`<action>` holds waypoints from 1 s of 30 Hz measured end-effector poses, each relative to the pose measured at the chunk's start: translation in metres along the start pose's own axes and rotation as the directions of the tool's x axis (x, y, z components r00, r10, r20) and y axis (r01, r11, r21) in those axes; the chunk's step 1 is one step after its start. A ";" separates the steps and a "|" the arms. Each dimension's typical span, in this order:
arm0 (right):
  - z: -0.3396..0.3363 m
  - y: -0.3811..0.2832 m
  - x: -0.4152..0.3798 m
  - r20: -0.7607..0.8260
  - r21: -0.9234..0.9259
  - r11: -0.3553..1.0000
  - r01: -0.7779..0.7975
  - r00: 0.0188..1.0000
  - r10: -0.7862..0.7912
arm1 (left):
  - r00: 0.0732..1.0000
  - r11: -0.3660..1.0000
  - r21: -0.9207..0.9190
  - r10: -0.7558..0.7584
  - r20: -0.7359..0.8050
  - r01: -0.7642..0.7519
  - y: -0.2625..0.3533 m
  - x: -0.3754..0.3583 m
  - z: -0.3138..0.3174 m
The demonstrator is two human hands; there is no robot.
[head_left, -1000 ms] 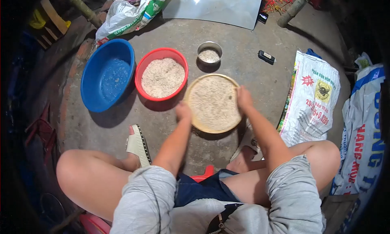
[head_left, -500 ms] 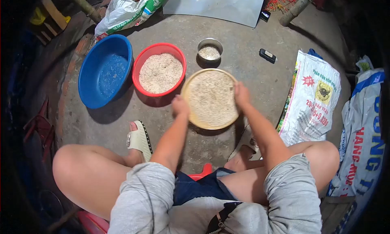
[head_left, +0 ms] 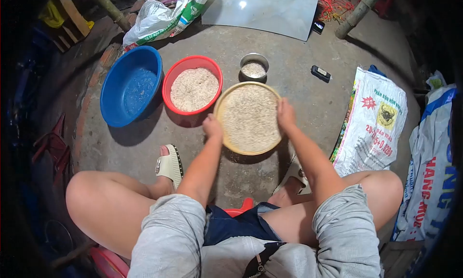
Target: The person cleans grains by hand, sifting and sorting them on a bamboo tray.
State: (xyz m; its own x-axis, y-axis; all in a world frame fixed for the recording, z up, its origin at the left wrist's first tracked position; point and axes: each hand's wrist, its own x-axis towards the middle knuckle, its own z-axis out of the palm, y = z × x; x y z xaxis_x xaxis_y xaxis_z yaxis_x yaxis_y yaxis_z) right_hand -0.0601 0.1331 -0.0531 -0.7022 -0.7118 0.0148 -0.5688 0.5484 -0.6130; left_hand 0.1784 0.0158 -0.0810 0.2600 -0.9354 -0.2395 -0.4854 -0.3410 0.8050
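A shallow round yellow winnowing tray (head_left: 225,139), spread with pale grain (head_left: 251,115), is held out over the floor between my two hands. My left hand (head_left: 212,126) is closed on its left rim, and my right hand (head_left: 285,113) grips the right rim. The grain looks smeared by motion. Just left of the tray stands a red basin (head_left: 168,97) with a heap of similar pale grain (head_left: 194,89). Behind the tray is a small metal pot (head_left: 247,76) with some grain in it. The underside of the tray is hidden.
A large blue basin (head_left: 110,97) with wet-looking residue stands at the left. White printed sacks (head_left: 374,128) lie at the right, another sack (head_left: 161,22) at the back left. A black device (head_left: 320,74) and a glossy panel (head_left: 270,10) are on the floor.
The tray stays in both hands at nearly the same place, its grain blurred in both frames. The surroundings have shifted slightly right and down in view as my head moved.
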 end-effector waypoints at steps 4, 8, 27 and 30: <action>0.018 -0.018 -0.019 0.089 -0.002 0.999 0.054 0.995 -0.054 | 0.996 0.995 -0.076 -0.061 0.061 0.066 -0.041 0.016 -0.020; 0.000 0.006 -0.015 0.146 -0.024 0.999 0.039 0.989 -0.035 | 0.992 0.986 0.134 -0.107 0.066 0.097 -0.027 -0.025 -0.018; 0.010 0.011 -0.002 0.055 -0.312 0.889 0.334 0.941 -0.334 | 0.811 0.762 -0.483 -0.092 0.578 0.431 -0.028 0.026 0.004; 0.018 -0.070 -0.035 0.332 -0.027 0.615 0.788 0.588 -0.738 | 0.788 0.501 -0.651 -0.109 0.606 0.570 -0.009 0.087 -0.007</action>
State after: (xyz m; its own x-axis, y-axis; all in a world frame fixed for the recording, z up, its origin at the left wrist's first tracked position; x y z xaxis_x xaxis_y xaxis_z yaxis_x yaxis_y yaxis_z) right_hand 0.0118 0.1118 -0.0247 0.1493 -0.9686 0.1986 -0.9146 -0.2117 -0.3445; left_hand 0.2112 -0.0619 -0.1055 -0.2483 -0.7560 -0.6056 0.4482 -0.6439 0.6201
